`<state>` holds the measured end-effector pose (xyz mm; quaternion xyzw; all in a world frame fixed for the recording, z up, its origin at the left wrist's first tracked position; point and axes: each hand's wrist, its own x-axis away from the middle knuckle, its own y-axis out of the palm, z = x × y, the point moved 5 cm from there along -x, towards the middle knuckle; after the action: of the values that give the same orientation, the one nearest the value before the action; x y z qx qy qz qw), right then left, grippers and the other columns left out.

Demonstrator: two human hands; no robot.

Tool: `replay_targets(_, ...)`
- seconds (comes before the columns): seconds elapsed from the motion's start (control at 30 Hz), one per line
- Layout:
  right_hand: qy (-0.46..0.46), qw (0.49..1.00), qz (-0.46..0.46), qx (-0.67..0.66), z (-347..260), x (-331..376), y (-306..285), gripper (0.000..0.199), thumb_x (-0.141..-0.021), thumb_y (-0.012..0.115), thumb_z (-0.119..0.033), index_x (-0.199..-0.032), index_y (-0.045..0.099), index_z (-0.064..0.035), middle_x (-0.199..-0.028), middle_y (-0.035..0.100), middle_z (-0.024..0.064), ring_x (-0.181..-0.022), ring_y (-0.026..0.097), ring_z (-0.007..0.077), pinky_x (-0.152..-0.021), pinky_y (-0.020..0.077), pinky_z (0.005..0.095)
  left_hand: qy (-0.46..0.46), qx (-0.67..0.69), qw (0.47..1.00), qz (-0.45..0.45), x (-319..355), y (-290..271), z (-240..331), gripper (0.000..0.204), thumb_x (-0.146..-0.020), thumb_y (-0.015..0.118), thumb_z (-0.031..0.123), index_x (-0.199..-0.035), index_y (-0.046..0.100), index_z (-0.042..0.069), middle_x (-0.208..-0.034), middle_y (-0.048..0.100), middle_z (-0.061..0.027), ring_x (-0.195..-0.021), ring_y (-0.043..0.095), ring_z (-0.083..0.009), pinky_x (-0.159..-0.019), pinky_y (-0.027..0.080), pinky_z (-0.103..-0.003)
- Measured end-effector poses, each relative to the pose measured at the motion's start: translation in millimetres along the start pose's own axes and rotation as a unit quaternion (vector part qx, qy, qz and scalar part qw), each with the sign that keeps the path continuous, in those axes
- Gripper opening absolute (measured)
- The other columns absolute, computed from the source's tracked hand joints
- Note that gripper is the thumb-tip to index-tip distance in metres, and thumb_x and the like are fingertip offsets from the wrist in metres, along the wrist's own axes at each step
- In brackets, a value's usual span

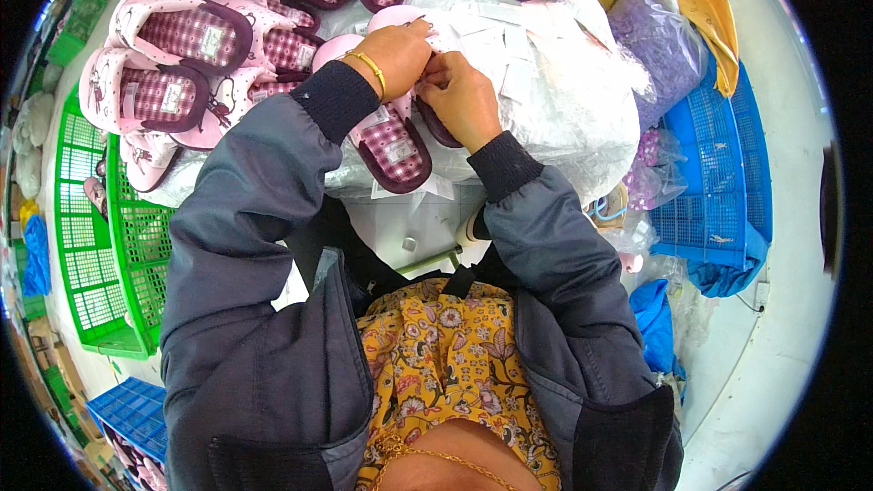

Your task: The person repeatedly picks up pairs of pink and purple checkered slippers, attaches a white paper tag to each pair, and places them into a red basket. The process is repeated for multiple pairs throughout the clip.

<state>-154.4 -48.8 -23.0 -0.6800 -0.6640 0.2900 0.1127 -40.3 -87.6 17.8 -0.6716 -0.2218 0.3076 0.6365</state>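
Over a pair of pink slippers, my two hands meet at the middle of a white plastic-covered surface (564, 141). The left slipper (396, 147) of the pair shows a dark red checked insole, a pale label and a maroon rim, its sole end toward me. My left hand (391, 59), with a gold bracelet at the wrist, is closed over the slippers' upper parts. Close beside it, my right hand (462, 102) pinches with thumb and fingers at the right slipper (438, 125), which it mostly covers. What lies between those fingertips is hidden.
More pink slippers (195, 36) are heaped at the left and along the far edge. White paper tags (516, 59) lie right of my hands. Green crates (136, 255) stand at the left; a blue crate (714, 164) and a bag of purple material (657, 45) are at the right.
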Motion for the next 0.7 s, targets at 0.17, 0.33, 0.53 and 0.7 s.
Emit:
replay_targets(0.17, -0.003, 0.997, 0.012, -0.083, 6, 1, 0, 0.028, -0.080, 0.077, -0.020, -0.098, 0.065, -0.0022, -0.087, 0.072, 0.0102, -0.079, 0.070, 0.0243, -0.073, 0.0536, 0.0352, 0.012, 0.029, 0.999, 0.021, -1, -18, 3, 0.013, -0.075, 0.062, -0.002, -0.088, 0.063, -0.001, -0.102, 0.058, -0.0165, -0.096, 0.063, -0.0360, -0.080, 0.053, -0.042)
replay_targets(0.33, 0.042, 0.979, -0.031, -0.199, 6, 4, 0, 0.017, -0.089, 0.071, -0.011, -0.100, 0.067, 0.0017, -0.089, 0.069, 0.0038, -0.080, 0.063, 0.0101, -0.073, 0.0507, 0.0249, 0.045, 0.097, 0.986, 0.128, 20, -40, 14, 0.015, -0.075, 0.061, -0.002, -0.089, 0.058, 0.000, -0.103, 0.054, -0.0142, -0.103, 0.057, -0.0340, -0.083, 0.051, -0.039)
replay_targets(0.53, 0.081, 0.884, -0.046, -0.459, -1, 6, -8, 0.014, -0.093, 0.068, -0.012, -0.101, 0.066, -0.0010, -0.093, 0.067, 0.0011, -0.082, 0.058, 0.0074, -0.077, 0.0476, 0.0227, 0.043, 0.092, 0.948, 0.302, 59, -78, 21, 0.016, -0.076, 0.065, 0.004, -0.091, 0.062, 0.004, -0.106, 0.059, -0.0097, -0.101, 0.057, -0.0316, -0.086, 0.047, -0.041)
replay_targets(0.7, 0.016, 0.904, -0.102, -0.416, -7, 14, -8, 0.019, -0.092, 0.068, -0.012, -0.108, 0.062, -0.0023, -0.090, 0.064, -0.0014, -0.081, 0.056, 0.0054, -0.075, 0.0460, 0.0216, -0.036, 0.097, 0.958, 0.268, 96, -48, 24, 0.007, -0.075, 0.068, 0.007, -0.082, 0.069, 0.007, -0.122, 0.060, -0.0134, -0.119, 0.053, -0.0351, -0.100, 0.040, -0.045)
